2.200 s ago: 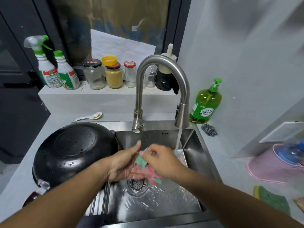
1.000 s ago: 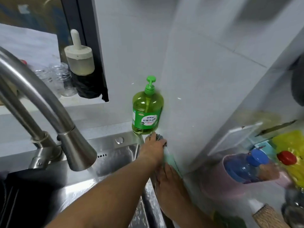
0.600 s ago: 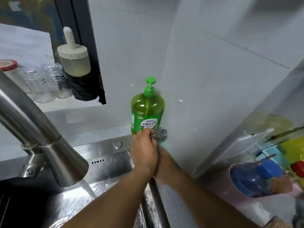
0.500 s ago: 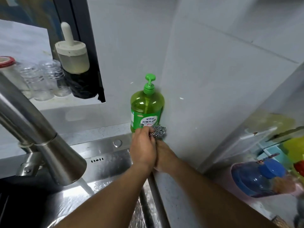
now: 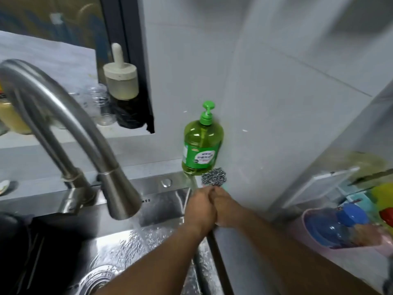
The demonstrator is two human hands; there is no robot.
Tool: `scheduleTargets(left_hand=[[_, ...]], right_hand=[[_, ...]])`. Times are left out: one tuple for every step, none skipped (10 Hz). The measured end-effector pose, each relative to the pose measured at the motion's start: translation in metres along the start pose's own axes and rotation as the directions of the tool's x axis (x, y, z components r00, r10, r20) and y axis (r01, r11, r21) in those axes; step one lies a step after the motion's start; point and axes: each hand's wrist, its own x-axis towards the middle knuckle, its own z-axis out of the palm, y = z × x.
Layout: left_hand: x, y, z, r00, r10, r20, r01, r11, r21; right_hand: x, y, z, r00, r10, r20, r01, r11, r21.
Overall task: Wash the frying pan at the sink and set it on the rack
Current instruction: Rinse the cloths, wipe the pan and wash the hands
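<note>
Only a dark edge of the black frying pan (image 5: 10, 222) shows at the far left, over the left part of the steel sink (image 5: 165, 199). Water runs from the faucet (image 5: 119, 194) into the basin. My left hand (image 5: 200, 209) and my right hand (image 5: 226, 207) are pressed together on the sink's right rim, fingers curled. A sliver of teal cloth (image 5: 225, 189) peeks out at my right fingertips; the rest is hidden. A steel wool scrubber (image 5: 213, 176) lies on the counter just beyond my fingers, apart from them.
A green dish soap bottle (image 5: 202, 145) stands in the wall corner behind the scrubber. Jars (image 5: 121, 81) sit on the window ledge. At the right, a pink basin (image 5: 319, 245) holds a blue bottle (image 5: 344, 224), beside a white board (image 5: 319, 186). The tiled wall is close on the right.
My view swung from the pan and basin to the sink's right corner. My hands moved there with the cloth, touched the steel wool, and have now drawn back slightly from it.
</note>
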Motion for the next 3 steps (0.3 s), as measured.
scheduleTargets(left_hand=[[-0.032, -0.016, -0.013, 0.994, -0.066, 0.084, 0.07, 0.997, -0.035], [-0.061, -0.046, -0.025, 0.975, -0.15, 0.165, 0.154, 0.988, -0.01], [-0.102, -0.096, -0.055, 0.957, -0.242, 0.161, 0.23, 0.969, 0.092]], right_hand=[[0.001, -0.025, -0.012, 0.984, 0.172, 0.048, -0.171, 0.985, -0.021], [-0.006, -0.053, -0.035, 0.931, 0.36, -0.059, -0.357, 0.932, 0.053], [-0.024, -0.09, -0.053, 0.918, 0.396, -0.003, -0.39, 0.905, 0.169]])
